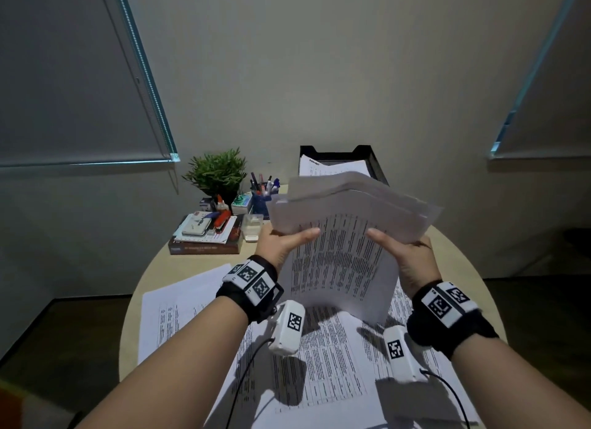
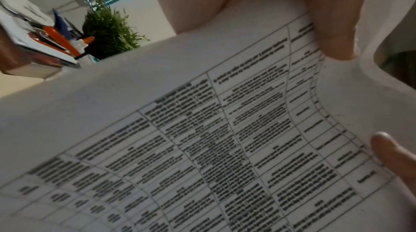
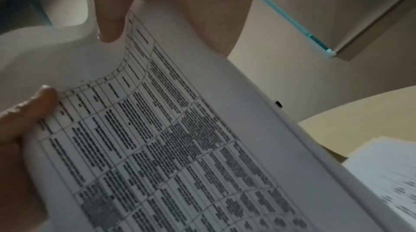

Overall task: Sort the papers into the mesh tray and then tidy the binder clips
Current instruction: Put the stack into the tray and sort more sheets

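Observation:
I hold a stack of printed papers (image 1: pixel 342 236) up above the round table with both hands. My left hand (image 1: pixel 281 246) grips its left edge, thumb on the printed top sheet. My right hand (image 1: pixel 406 252) grips the right edge the same way. The stack bends in the middle, and its far end droops toward the black mesh tray (image 1: pixel 374 163) at the back, which holds some sheets. The wrist views show the top sheet (image 2: pixel 202 138) (image 3: pixel 168 138) close up, with a thumb pressing on it. More printed sheets (image 1: pixel 319 364) lie spread on the table below. No binder clips can be made out.
At the back left stand a potted plant (image 1: pixel 217 172), a blue pen cup (image 1: pixel 260 201), a small clear box (image 1: pixel 252 225), and a book stack (image 1: pixel 204 236) with a stapler, glue bottle and case on top. The beige table (image 1: pixel 153 268) edge curves near both sides.

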### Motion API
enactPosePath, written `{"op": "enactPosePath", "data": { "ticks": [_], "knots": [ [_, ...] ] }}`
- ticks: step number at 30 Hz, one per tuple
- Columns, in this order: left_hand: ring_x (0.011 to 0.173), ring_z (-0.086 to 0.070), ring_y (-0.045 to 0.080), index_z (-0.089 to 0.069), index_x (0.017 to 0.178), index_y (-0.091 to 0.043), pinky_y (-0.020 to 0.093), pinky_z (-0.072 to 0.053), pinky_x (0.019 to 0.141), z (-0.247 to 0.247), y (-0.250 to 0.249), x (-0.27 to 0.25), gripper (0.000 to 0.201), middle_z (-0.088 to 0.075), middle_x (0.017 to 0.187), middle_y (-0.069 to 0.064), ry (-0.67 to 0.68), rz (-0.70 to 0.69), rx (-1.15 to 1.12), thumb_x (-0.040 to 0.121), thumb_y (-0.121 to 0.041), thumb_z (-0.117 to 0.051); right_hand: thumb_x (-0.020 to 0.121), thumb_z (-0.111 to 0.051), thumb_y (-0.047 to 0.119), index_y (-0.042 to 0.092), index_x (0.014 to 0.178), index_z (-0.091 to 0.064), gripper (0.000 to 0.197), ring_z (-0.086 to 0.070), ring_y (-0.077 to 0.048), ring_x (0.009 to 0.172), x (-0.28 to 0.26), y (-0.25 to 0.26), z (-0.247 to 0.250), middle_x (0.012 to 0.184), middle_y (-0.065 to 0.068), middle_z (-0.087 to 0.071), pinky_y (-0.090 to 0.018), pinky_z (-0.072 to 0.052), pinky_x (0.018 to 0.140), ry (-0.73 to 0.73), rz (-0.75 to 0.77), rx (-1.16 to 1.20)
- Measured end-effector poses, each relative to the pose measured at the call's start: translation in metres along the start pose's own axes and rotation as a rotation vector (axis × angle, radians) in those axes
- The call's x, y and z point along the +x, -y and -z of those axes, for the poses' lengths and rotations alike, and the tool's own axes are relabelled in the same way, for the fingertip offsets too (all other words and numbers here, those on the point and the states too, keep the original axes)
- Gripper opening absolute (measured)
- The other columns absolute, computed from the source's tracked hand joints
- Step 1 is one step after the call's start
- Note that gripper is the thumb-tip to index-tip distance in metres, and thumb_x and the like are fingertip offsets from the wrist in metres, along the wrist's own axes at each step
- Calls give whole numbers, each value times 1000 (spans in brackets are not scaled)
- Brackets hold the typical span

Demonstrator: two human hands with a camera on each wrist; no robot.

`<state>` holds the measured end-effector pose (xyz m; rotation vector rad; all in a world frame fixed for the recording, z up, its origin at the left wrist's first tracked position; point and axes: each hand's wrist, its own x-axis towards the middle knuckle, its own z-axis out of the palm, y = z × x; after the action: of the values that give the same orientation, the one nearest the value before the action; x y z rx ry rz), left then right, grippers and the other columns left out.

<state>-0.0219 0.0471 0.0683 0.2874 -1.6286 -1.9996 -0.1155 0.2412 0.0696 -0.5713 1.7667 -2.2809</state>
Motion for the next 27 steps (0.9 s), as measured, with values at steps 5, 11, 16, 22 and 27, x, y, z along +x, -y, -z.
{"op": "enactPosePath", "data": {
  "ticks": [5, 11, 16, 22, 27],
  "knots": [
    [83, -68, 7, -62, 94, -20, 17, -55, 69, 0, -2, 0, 59, -73, 82, -7, -2, -26, 34, 41, -18, -89, 63, -80, 10, 18, 95, -69, 34, -71, -10, 84, 4, 3, 1, 87, 5, -76, -29, -55, 81, 3, -5, -10],
    [75, -68, -2, -60, 91, -17, 14, -54, 65, 1, -2, 0, 69, -74, 75, -12, 2, -32, -18, 29, -32, -89, 66, -80, 6, 16, 105, -65, 43, -70, -10, 86, -1, 6, 5, 91, 6, -74, -33, -52, 82, -95, 94, -36],
    [64, -66, -5, -63, 79, -17, 11, -52, 63, -2, -6, 11, 39, -71, 62, -15, -42, -44, 125, 58, 11, -81, 81, -71, 10, 39, 140, -32, 76, -59, -11, 101, 3, 26, -1, 107, 10, -52, -36, -54, 86, -204, 353, -257],
    [67, -68, 1, -65, 83, -11, 17, -55, 65, -2, -7, 12, 31, -72, 66, -7, -22, -38, 166, 66, 14, -73, 84, -60, -6, 17, 131, -55, 52, -41, 23, 98, 9, 32, 2, 121, -12, -47, 5, -32, 87, -114, 727, -748],
    [74, -66, 11, -65, 84, -9, 18, -55, 68, -2, -8, 12, 33, -69, 75, -1, -11, -33, 182, 64, 16, -73, 83, -64, -1, 19, 123, -63, 44, -53, -11, 108, 16, 38, 6, 118, -8, -59, 0, -31, 96, -43, 689, -776]
  ]
}}
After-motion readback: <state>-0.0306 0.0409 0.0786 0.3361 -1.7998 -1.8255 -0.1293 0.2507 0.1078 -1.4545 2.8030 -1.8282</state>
